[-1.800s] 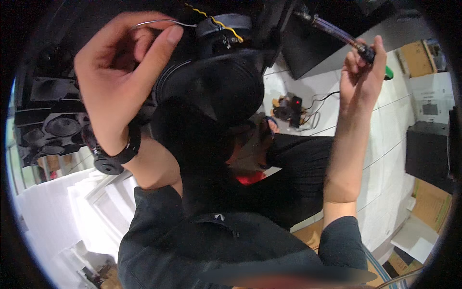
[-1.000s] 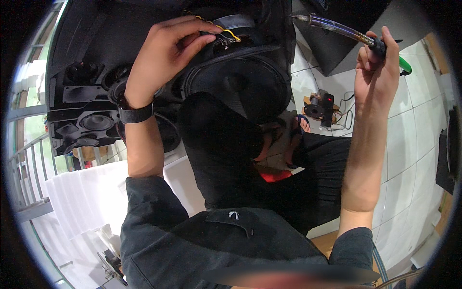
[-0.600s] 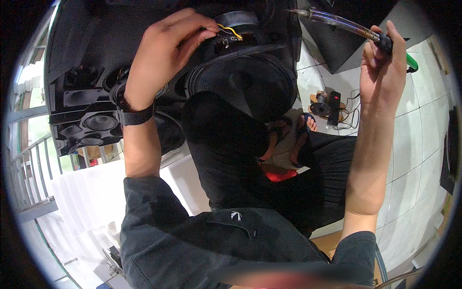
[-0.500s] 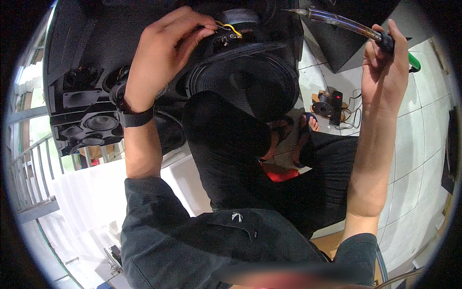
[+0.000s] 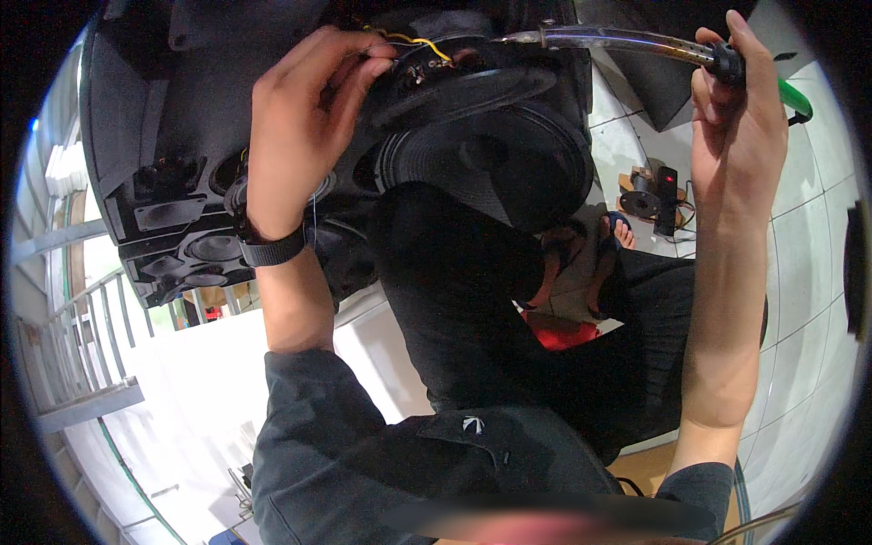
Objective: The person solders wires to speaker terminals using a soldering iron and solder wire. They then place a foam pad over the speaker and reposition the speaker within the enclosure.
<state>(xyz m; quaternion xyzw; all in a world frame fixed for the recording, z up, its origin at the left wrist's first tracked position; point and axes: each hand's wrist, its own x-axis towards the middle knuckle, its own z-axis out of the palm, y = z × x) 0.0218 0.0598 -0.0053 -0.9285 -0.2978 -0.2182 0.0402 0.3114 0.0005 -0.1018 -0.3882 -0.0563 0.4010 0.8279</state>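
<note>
The left hand (image 5: pixel 298 123) is drawn into a narrow pinch, thumb against fingers, with a thin grey wire (image 5: pixel 398 44) seemingly caught at the tips; it is so fine I can hardly follow it. Just right of those fingertips lies the speaker (image 5: pixel 472 91), tipped so its rim faces the person, and on it the terminals (image 5: pixel 441 64), with a yellow wire (image 5: pixel 418 40) curving down to them. I can't make out whether the grey wire touches the metal.

Over on the other side, the right hand (image 5: pixel 743 118) has its fingers closed round the iron (image 5: pixel 627 44). The green handle (image 5: pixel 796 98) shows out beyond that hand to the right, while the long shaft reaches left from it, a little bowed by the lens. Its tip (image 5: pixel 513 39) ends above the speaker's rim, nearer the terminals than the hand that grips it, yet apart from them.

Below and right of the left hand sits a big cone (image 5: pixel 490 163). Down on the floor (image 5: pixel 799 263), left of and below the right hand, are a spool (image 5: pixel 639 203) and a power strip (image 5: pixel 667 195) with a red light.
</note>
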